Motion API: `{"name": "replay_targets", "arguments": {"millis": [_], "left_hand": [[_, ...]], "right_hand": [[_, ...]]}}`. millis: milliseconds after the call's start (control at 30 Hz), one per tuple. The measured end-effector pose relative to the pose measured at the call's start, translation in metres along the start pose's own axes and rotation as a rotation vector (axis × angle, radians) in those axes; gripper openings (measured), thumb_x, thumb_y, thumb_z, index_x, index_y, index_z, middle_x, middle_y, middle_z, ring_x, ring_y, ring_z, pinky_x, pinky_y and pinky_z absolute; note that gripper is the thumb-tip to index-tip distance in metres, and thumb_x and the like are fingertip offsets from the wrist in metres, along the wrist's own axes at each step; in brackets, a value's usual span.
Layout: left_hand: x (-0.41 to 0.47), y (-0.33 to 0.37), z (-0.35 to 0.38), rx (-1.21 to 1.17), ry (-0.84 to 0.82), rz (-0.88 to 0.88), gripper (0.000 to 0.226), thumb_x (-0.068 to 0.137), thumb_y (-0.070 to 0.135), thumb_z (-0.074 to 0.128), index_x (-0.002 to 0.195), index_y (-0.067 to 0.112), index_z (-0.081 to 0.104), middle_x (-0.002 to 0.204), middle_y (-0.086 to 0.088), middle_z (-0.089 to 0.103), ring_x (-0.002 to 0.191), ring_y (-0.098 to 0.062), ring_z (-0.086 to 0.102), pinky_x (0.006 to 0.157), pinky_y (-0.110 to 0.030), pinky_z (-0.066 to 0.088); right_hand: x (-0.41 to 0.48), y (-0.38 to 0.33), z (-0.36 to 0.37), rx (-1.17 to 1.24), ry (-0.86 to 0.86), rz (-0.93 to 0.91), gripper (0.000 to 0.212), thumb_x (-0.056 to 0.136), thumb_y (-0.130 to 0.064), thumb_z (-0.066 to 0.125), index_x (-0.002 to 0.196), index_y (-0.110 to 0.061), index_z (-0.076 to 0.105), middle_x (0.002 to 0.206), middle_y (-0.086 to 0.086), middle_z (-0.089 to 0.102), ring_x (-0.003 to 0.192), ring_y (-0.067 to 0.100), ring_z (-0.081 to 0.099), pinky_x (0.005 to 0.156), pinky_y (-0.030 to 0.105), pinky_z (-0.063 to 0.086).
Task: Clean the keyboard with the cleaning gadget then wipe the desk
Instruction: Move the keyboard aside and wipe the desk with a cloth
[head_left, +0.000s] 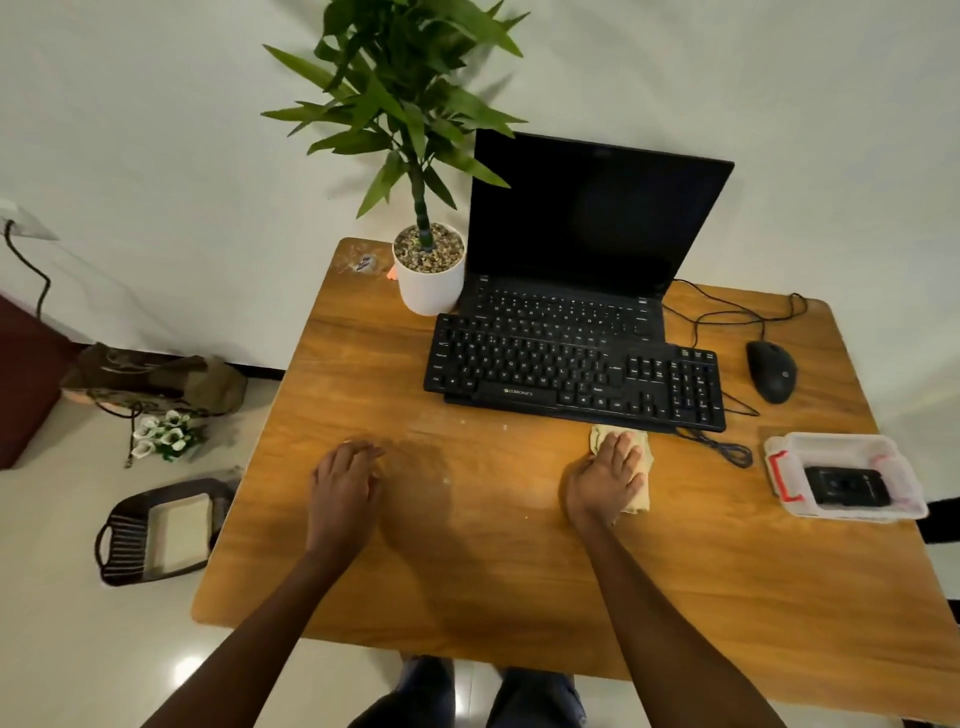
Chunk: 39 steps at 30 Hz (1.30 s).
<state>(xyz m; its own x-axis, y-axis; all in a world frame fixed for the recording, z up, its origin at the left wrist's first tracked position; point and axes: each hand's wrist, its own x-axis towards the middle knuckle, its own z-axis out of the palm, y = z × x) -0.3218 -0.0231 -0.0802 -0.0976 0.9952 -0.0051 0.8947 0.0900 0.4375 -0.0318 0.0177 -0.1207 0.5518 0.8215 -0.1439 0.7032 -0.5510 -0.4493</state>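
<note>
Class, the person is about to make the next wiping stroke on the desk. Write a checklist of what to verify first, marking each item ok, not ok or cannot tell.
1. Cloth flat under the right hand, pressed on the desk: ok.
2. Left hand apart from the cloth, resting on the wood: ok.
3. Desk free of crumbs: not ok; pale specks lie between the hands.
4. Path to the right clear: not ok; a cable loop lies just beside the cloth.
5. Keyboard already clean: cannot tell.
</note>
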Motion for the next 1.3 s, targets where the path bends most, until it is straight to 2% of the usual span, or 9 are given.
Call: {"name": "replay_targets", "arguments": {"millis": [433,667,733,767,833,900,1033,1133,1300], "left_hand": [[-0.009,-0.007,0.001,-0.028,0.017,0.022,0.029,0.086,0.009,0.059,0.114,0.012,0.065,0.120,-0.007,0.060,0.117,-0.030,0.051,0.090,-0.041,0.041],[-0.015,-0.009,0.001,-0.044,0.026,0.021,0.033,0.086,0.017,0.049,0.113,0.011,0.065,0.118,-0.009,0.062,0.115,-0.030,0.053,0.090,-0.042,0.042],[-0.017,-0.008,0.003,-0.036,0.013,0.018,0.032,0.086,0.017,0.050,0.114,0.012,0.064,0.119,-0.008,0.061,0.115,-0.029,0.052,0.090,-0.042,0.041],[-0.018,-0.007,0.003,-0.041,0.006,0.012,0.035,0.086,0.020,0.047,0.115,0.012,0.064,0.119,-0.007,0.060,0.116,-0.028,0.052,0.090,-0.042,0.041],[-0.019,-0.004,0.003,-0.062,-0.003,0.003,0.040,0.085,0.023,0.042,0.117,0.012,0.063,0.121,-0.008,0.060,0.117,-0.028,0.051,0.091,-0.042,0.041],[-0.018,-0.001,0.002,-0.076,0.004,0.001,0.038,0.087,0.021,0.044,0.118,0.011,0.063,0.122,-0.008,0.059,0.117,-0.028,0.051,0.092,-0.042,0.040],[-0.014,0.001,0.002,-0.102,-0.002,-0.004,0.033,0.089,0.009,0.057,0.122,0.010,0.060,0.125,-0.009,0.057,0.119,-0.026,0.049,0.095,-0.040,0.039],[-0.014,-0.002,0.002,-0.093,-0.022,0.013,0.034,0.089,0.009,0.057,0.124,0.009,0.058,0.127,-0.010,0.055,0.120,-0.026,0.048,0.096,-0.039,0.039],[-0.016,0.000,0.011,-0.085,-0.053,0.044,0.035,0.088,0.007,0.057,0.123,0.006,0.058,0.128,-0.011,0.055,0.121,-0.029,0.047,0.097,-0.040,0.038]], "right_hand": [[-0.044,-0.062,0.042,0.008,-0.057,-0.139,0.063,0.085,-0.024,0.022,0.145,-0.007,0.031,0.155,0.009,0.022,0.145,0.029,0.011,0.115,0.050,0.008],[-0.069,-0.080,0.052,-0.040,-0.269,-0.455,0.056,0.097,-0.013,0.036,0.149,-0.016,0.016,0.158,0.003,0.002,0.146,0.022,-0.006,0.116,0.043,-0.005],[-0.081,-0.093,0.050,0.032,-0.397,-0.535,0.053,0.098,-0.009,0.035,0.148,-0.016,0.019,0.158,0.004,0.010,0.146,0.021,0.003,0.119,0.040,0.002],[-0.086,-0.101,0.047,0.141,-0.471,-0.507,0.050,0.098,-0.007,0.034,0.147,-0.015,0.025,0.155,0.007,0.023,0.142,0.022,0.022,0.116,0.036,0.017],[-0.088,-0.115,0.029,0.517,-0.589,-0.226,0.043,0.099,-0.005,0.032,0.141,-0.011,0.039,0.134,0.013,0.048,0.096,0.015,0.056,0.078,0.017,0.046],[-0.079,-0.109,0.006,0.865,-0.599,0.097,0.038,0.099,-0.006,0.032,0.135,-0.010,0.045,0.125,0.014,0.052,0.069,0.011,0.053,0.049,0.016,0.046],[-0.049,-0.057,-0.045,1.205,-0.487,0.370,0.037,0.099,-0.010,0.035,0.134,-0.017,0.045,0.130,0.012,0.051,0.099,0.035,0.061,0.059,0.042,0.058],[-0.035,-0.023,-0.079,1.112,-0.291,0.265,0.036,0.100,-0.010,0.034,0.135,-0.011,0.043,0.123,0.017,0.051,0.103,0.036,0.054,0.057,0.037,0.056],[-0.033,0.032,-0.067,0.433,-0.011,-0.091,0.041,0.096,0.000,0.037,0.136,-0.007,0.043,0.127,0.022,0.053,0.110,0.039,0.055,0.087,0.045,0.048]]}}
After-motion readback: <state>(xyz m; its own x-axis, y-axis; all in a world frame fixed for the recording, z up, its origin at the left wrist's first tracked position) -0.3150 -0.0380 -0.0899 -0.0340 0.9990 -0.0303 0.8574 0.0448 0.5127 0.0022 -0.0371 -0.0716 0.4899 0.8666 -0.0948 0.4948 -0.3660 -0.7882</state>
